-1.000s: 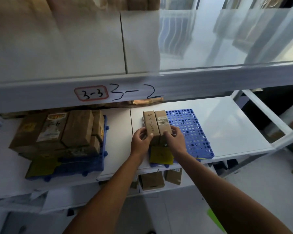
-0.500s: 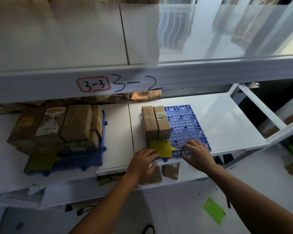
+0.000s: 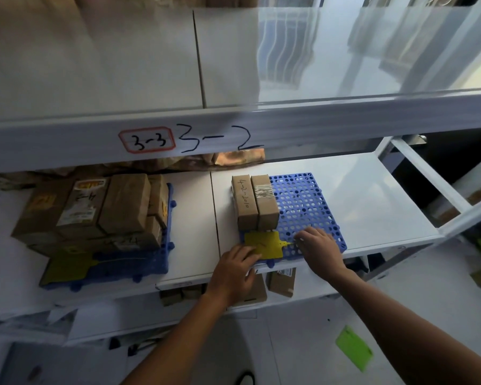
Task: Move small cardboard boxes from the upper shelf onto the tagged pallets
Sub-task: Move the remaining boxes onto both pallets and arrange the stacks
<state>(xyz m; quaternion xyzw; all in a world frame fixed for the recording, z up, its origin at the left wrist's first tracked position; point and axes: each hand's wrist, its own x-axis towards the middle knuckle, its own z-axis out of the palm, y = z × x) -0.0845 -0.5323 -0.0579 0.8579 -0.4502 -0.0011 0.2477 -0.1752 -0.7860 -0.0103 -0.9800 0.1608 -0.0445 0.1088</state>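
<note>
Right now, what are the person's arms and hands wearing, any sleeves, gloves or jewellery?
Nothing shows: the left hand and right hand are bare, without gloves, rings or a watch. Both forearms are uncovered as far as the frame's lower edge; no sleeve is in view.

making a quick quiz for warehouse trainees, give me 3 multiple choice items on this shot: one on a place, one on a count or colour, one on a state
1. Where do the two small boxes sit on the right blue pallet?
A. along its left edge
B. at its right edge
C. off it, on the bare shelf

2. What colour is the tag at that pallet's front?
A. red
B. yellow
C. white

3. What are the hands doing?
A. both gripping a box
B. both resting at the pallet's front edge, holding no box
C. both raised to the upper shelf

Answers: 1 A, the boxes stand side by side at the left. 2 B, the tag is yellow. 3 B, the left hand touches the tag and the right hand lies on the grid.
</note>
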